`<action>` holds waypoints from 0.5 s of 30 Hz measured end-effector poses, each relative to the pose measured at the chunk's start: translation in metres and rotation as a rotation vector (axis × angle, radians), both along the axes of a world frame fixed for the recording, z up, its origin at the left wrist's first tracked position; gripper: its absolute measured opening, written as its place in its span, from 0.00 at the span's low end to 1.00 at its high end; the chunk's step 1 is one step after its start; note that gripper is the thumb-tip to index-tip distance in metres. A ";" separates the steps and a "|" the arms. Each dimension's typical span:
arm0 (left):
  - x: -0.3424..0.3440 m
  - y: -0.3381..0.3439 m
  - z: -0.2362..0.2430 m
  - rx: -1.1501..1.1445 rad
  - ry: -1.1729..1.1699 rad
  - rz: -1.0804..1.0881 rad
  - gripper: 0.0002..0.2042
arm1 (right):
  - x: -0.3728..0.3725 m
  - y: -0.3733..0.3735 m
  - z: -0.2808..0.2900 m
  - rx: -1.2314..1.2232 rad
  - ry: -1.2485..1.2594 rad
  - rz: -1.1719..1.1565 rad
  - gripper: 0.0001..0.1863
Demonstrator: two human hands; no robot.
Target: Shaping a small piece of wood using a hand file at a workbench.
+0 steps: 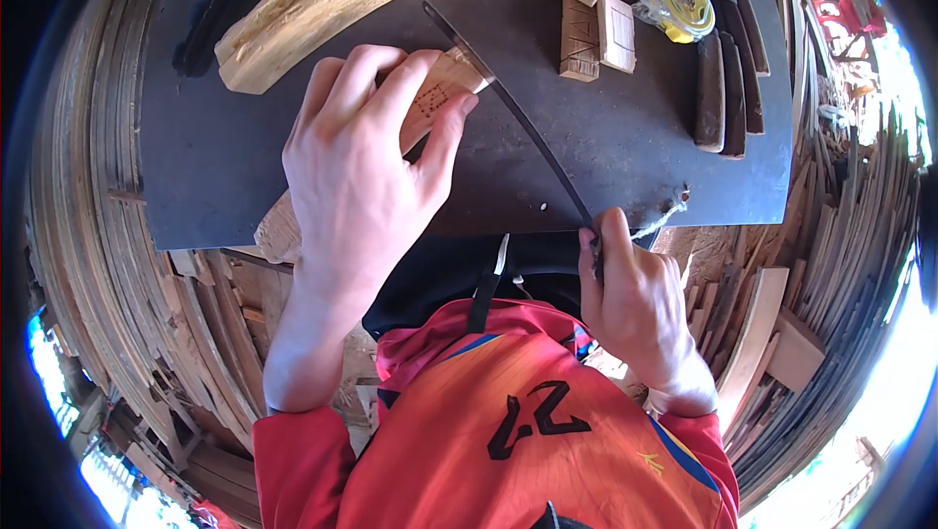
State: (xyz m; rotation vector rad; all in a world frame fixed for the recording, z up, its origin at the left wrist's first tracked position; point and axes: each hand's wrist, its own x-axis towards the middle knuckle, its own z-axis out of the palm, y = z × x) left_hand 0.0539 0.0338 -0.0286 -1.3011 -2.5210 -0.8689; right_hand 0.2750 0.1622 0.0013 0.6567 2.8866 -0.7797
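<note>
My left hand is closed over a piece of pale wood with small dark marks, fingers along one side and thumb on the other. In my right hand, near the table's front edge, is one end of a long, thin, dark metal file. The file slants up and left, and its flat lies across the far end of the wood. More wood shows beside my left wrist at the table edge. Whether it is the same piece, I cannot tell, as my hand covers the part between.
The dark table holds a big curved timber at the back left. Two small wood blocks, a yellow tape measure and several dark curved wood strips lie back right. Stacked wood slats flank both sides.
</note>
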 end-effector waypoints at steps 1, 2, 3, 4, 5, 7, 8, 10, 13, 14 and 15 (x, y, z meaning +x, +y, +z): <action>0.000 0.001 0.000 0.004 0.001 0.001 0.15 | 0.000 -0.001 -0.001 -0.003 0.016 -0.007 0.11; -0.001 0.001 -0.001 0.005 0.017 0.006 0.15 | 0.000 -0.002 -0.001 -0.009 0.012 -0.015 0.11; -0.001 0.001 -0.003 0.003 0.033 0.013 0.15 | 0.001 -0.003 -0.001 -0.016 0.008 -0.022 0.11; -0.001 0.001 -0.005 0.001 0.049 0.019 0.15 | 0.002 -0.004 -0.001 -0.023 0.004 -0.029 0.11; 0.000 0.000 -0.006 -0.004 0.044 0.024 0.15 | 0.006 -0.006 0.000 -0.022 -0.006 -0.033 0.11; -0.001 0.001 -0.005 -0.010 0.038 0.027 0.15 | 0.012 -0.008 0.002 -0.018 -0.022 -0.048 0.11; -0.001 0.001 -0.006 -0.002 0.030 0.016 0.15 | 0.013 -0.007 0.001 -0.012 -0.022 -0.053 0.11; -0.003 0.001 -0.007 0.013 0.020 -0.010 0.15 | 0.013 -0.008 0.000 -0.002 -0.016 -0.068 0.10; -0.002 0.000 -0.005 -0.002 0.023 -0.007 0.15 | 0.000 -0.008 -0.001 0.030 0.010 -0.038 0.10; -0.001 0.000 -0.005 -0.005 0.020 -0.005 0.15 | -0.001 -0.008 -0.002 0.027 0.025 -0.037 0.10; -0.001 0.000 -0.005 -0.010 0.019 0.006 0.15 | -0.003 -0.008 -0.004 0.022 0.043 -0.029 0.10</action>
